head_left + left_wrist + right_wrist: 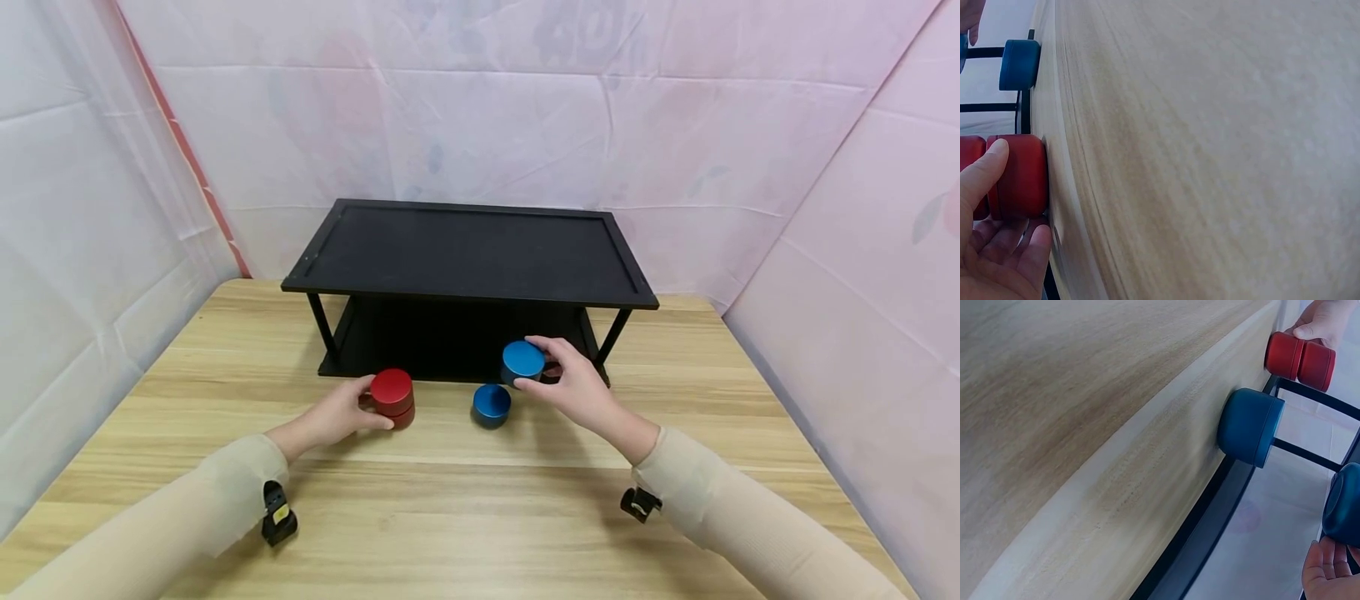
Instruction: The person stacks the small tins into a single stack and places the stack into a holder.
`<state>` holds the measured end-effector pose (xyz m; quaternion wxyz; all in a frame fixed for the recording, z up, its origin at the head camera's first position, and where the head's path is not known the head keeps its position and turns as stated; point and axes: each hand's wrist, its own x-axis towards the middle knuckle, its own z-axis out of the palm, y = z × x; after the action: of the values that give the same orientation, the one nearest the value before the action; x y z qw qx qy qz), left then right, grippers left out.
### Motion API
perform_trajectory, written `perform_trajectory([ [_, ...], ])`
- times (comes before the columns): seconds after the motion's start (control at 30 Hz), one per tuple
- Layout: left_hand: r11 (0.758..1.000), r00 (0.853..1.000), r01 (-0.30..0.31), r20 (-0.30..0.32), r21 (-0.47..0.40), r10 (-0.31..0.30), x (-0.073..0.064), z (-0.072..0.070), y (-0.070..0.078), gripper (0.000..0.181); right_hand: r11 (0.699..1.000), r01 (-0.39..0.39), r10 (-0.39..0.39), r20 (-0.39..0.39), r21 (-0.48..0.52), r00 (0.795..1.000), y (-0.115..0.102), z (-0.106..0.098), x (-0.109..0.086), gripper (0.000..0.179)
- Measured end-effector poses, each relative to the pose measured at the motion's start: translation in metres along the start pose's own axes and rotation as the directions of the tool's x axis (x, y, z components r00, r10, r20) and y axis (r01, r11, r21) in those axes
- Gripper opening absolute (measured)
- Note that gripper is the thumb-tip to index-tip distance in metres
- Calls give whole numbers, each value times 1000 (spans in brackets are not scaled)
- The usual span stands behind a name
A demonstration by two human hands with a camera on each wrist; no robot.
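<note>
Two red round tins stand one on the other on the wooden table, the upper red tin (392, 390) over the lower red tin (1022, 178). My left hand (341, 415) holds this stack from the left, its thumb near the seam in the left wrist view. A blue round tin (522, 360) is held up off the table in my right hand (576, 390), between thumb and fingers. Below and left of it, a second blue tin (492, 404) rests on the table, with neither hand touching it; the right wrist view shows this tin (1250, 428) upright.
Behind the tins stands a black two-level rack (472, 254), its lower shelf (450, 337) close to them and thin posts (322, 327) at its sides. The wooden table (465, 517) extends in front. Pale sheets (487, 125) hang around the back and sides.
</note>
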<state>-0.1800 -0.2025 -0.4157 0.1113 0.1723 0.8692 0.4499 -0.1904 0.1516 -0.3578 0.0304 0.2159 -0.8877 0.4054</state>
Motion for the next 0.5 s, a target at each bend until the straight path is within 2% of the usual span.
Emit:
perform_trajectory([
  [0.5, 1000, 1000, 2, 4, -5, -2, 4, 1, -3, 60, 999, 15, -15, 8, 32, 1000, -4, 8, 8, 63],
])
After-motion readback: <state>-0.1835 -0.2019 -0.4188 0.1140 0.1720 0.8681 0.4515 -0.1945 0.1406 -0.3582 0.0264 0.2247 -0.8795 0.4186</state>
